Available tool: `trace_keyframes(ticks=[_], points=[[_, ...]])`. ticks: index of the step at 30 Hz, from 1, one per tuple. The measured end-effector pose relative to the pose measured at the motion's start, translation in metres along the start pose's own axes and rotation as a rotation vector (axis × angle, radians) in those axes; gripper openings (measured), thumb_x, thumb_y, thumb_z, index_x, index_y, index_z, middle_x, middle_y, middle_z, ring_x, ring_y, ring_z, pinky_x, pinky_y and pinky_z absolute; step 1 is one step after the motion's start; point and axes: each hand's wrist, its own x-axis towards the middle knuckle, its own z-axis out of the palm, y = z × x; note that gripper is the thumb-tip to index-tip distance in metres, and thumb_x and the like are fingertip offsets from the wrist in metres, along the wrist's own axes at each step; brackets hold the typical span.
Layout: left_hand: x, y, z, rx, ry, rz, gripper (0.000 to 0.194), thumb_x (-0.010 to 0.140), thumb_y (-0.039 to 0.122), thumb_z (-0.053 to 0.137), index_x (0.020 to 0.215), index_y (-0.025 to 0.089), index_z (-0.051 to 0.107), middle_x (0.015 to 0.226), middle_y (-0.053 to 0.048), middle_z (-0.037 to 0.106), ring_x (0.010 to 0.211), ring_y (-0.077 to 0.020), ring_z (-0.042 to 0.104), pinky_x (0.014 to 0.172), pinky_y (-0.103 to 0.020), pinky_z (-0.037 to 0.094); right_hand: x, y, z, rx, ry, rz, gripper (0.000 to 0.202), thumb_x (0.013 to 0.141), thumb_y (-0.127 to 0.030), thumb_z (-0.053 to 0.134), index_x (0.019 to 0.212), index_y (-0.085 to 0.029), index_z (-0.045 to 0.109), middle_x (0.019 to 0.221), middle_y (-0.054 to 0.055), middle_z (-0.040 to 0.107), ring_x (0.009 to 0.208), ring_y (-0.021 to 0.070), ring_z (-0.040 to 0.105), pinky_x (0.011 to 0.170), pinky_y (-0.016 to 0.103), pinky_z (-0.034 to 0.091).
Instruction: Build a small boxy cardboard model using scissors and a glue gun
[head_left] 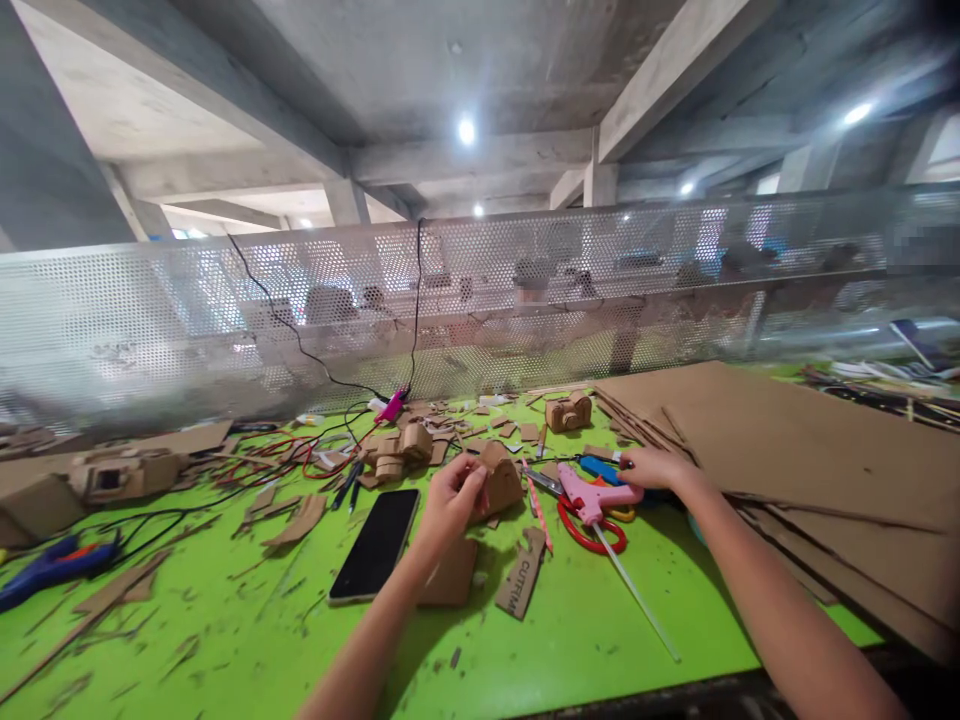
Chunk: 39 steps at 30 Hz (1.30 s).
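My left hand (454, 497) is closed, thumb and fingers pinching the edge of a small folded cardboard piece (501, 478) just above the table. My right hand (652, 468) is curled down over a blue tool (600, 470), beside a pink glue gun (585, 492). Whatever its fingers grip, if anything, is hidden. From the glue gun's back a long white glue stick (641, 600) sticks out toward me. Red-handled scissors (600, 540) lie under the gun. Between my hands rest a pink striped pencil (538, 508) and a printed cardboard strip (523, 575).
A black phone (375, 545) lies left of my left hand. Cardboard camera models (568, 412) stand farther back among scraps and cables. Large cardboard sheets (795, 440) are stacked at right. Blue pliers (60, 568) lie far left. A perforated metal screen (480, 320) closes off the table's back.
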Motion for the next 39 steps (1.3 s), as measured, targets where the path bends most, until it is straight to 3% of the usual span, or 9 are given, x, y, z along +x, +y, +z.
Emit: trace_keyframes(ticks=[5, 8, 12, 15, 19, 25, 28, 32, 39], points=[[0.001, 0.002, -0.004, 0.006, 0.048, 0.010, 0.031, 0.075, 0.042, 0.053, 0.056, 0.020, 0.045, 0.037, 0.006, 0.046, 0.034, -0.0097, 0.042, 0.040, -0.021, 0.032, -0.002, -0.005, -0.002, -0.023, 0.107, 0.002, 0.025, 0.084, -0.030, 0.052, 0.095, -0.018, 0.071, 0.095, 0.011, 0.071, 0.082, 0.0249, 0.064, 0.063, 0.030, 0.041], [0.002, 0.000, -0.005, -0.002, 0.084, 0.022, 0.031, 0.077, 0.042, 0.052, 0.056, 0.020, 0.045, 0.036, 0.006, 0.046, 0.033, -0.0093, 0.041, 0.040, -0.021, 0.031, -0.013, -0.036, 0.004, -0.014, 0.163, -0.111, 0.034, 0.090, -0.042, 0.044, 0.105, -0.022, 0.066, 0.099, 0.009, 0.070, 0.086, 0.0235, 0.064, 0.068, 0.030, 0.042], [0.004, -0.004, -0.006, -0.005, 0.100, 0.027, 0.030, 0.079, 0.039, 0.052, 0.057, 0.020, 0.045, 0.037, 0.006, 0.046, 0.034, -0.0086, 0.040, 0.041, -0.020, 0.031, -0.029, -0.076, 0.027, -0.089, 0.203, -0.359, 0.057, 0.078, -0.048, 0.060, 0.127, -0.021, 0.053, 0.116, 0.014, 0.062, 0.100, 0.0314, 0.060, 0.075, 0.035, 0.043], [0.005, -0.008, -0.006, -0.015, 0.088, 0.024, 0.029, 0.080, 0.039, 0.052, 0.059, 0.019, 0.046, 0.039, 0.006, 0.047, 0.036, -0.0085, 0.041, 0.042, -0.020, 0.032, -0.033, -0.085, 0.036, -0.134, 0.194, -0.224, 0.076, 0.073, -0.031, 0.064, 0.142, -0.016, 0.034, 0.127, 0.020, 0.053, 0.101, 0.0342, 0.061, 0.074, 0.038, 0.044], [0.006, -0.010, -0.005, -0.012, 0.079, 0.015, 0.029, 0.080, 0.039, 0.051, 0.060, 0.019, 0.046, 0.039, 0.006, 0.048, 0.036, -0.0087, 0.042, 0.042, -0.020, 0.032, -0.027, -0.070, 0.027, -0.161, 0.133, -0.076, 0.085, 0.070, -0.018, 0.061, 0.146, -0.013, 0.023, 0.131, 0.022, 0.051, 0.100, 0.0343, 0.063, 0.074, 0.037, 0.044], [0.004, -0.009, -0.005, 0.046, 0.077, 0.029, 0.029, 0.081, 0.038, 0.051, 0.060, 0.019, 0.047, 0.041, 0.005, 0.049, 0.039, -0.0097, 0.045, 0.045, -0.021, 0.034, -0.016, -0.044, 0.009, -0.258, 0.187, 0.064, 0.049, 0.086, -0.013, 0.043, 0.135, -0.010, 0.041, 0.123, 0.023, 0.056, 0.101, 0.0331, 0.062, 0.075, 0.039, 0.043], [0.004, -0.011, -0.005, 0.051, 0.078, 0.023, 0.029, 0.081, 0.038, 0.051, 0.060, 0.019, 0.047, 0.040, 0.005, 0.049, 0.038, -0.0097, 0.044, 0.044, -0.021, 0.033, -0.020, -0.050, 0.008, -0.260, 0.183, 0.013, 0.031, 0.084, -0.021, 0.053, 0.114, -0.014, 0.059, 0.119, 0.018, 0.060, 0.110, 0.0325, 0.057, 0.080, 0.037, 0.042], [0.006, -0.014, -0.005, 0.015, 0.083, 0.000, 0.028, 0.080, 0.040, 0.052, 0.061, 0.019, 0.048, 0.040, 0.006, 0.049, 0.036, -0.0087, 0.042, 0.042, -0.020, 0.032, -0.030, -0.067, 0.015, -0.194, -0.022, -0.108, 0.031, 0.074, -0.043, 0.065, 0.090, -0.017, 0.068, 0.091, 0.013, 0.069, 0.092, 0.0325, 0.064, 0.072, 0.035, 0.043], [0.006, -0.001, -0.005, -0.109, 0.130, -0.024, 0.030, 0.078, 0.043, 0.051, 0.060, 0.020, 0.045, 0.041, 0.006, 0.049, 0.037, -0.0086, 0.044, 0.041, -0.020, 0.035, -0.020, -0.065, 0.030, -0.024, -0.104, -0.126, 0.019, 0.067, -0.035, 0.066, 0.069, -0.016, 0.066, 0.069, 0.007, 0.067, 0.067, 0.0236, 0.064, 0.056, 0.028, 0.039]])
